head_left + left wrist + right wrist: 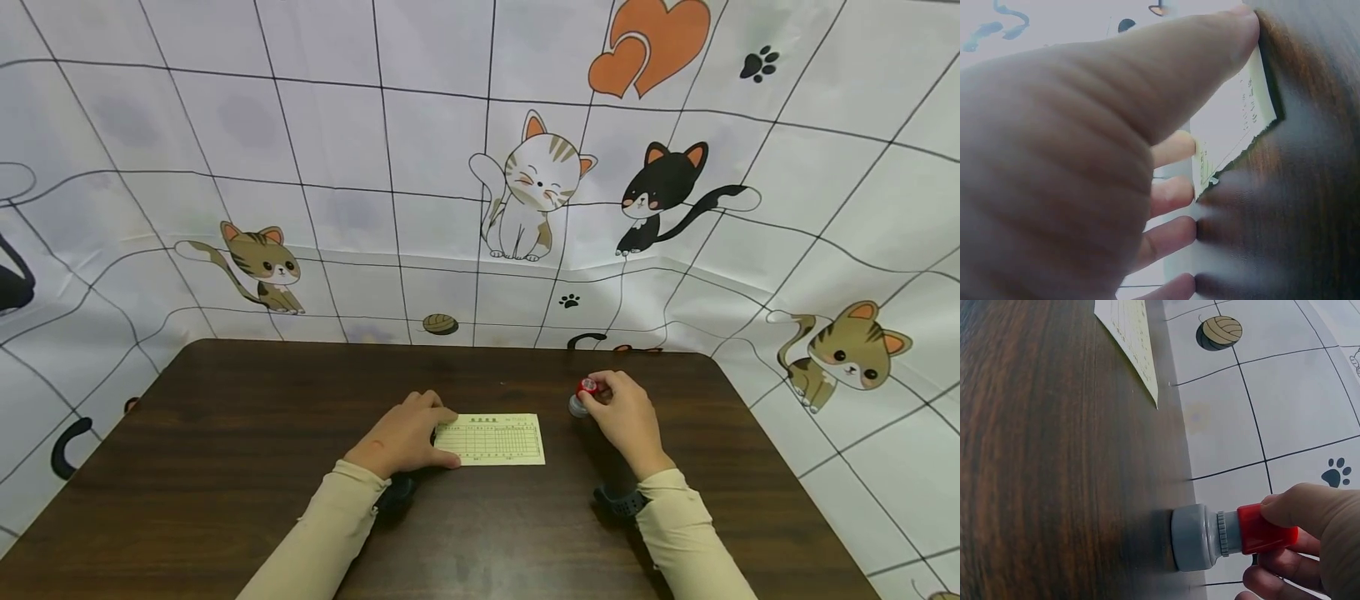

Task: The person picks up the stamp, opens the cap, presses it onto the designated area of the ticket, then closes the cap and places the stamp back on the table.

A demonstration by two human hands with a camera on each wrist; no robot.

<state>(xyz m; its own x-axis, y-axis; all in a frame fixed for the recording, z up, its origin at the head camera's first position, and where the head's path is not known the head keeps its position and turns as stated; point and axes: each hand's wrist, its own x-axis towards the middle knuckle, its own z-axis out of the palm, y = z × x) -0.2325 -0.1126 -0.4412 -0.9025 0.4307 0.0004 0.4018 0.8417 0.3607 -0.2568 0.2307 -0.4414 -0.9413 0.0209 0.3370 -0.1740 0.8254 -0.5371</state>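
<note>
On the slip (497, 439), left grip (403, 432) wide at edge; past a gap, right grip (626, 415) around red cap (1260, 532).

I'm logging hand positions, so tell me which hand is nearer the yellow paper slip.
Left. The left hand touches the yellow paper slip at its left end; the right hand is beyond its right end, holding the red-topped gray object.

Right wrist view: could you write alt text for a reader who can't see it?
A right hand grips the red top of a gray stamp-like object, its wide end facing a dark wooden table. Farther off is a printed pale-yellow slip; a white grid-lined sheet with a paw print and yarn ball forms the backdrop.
</note>
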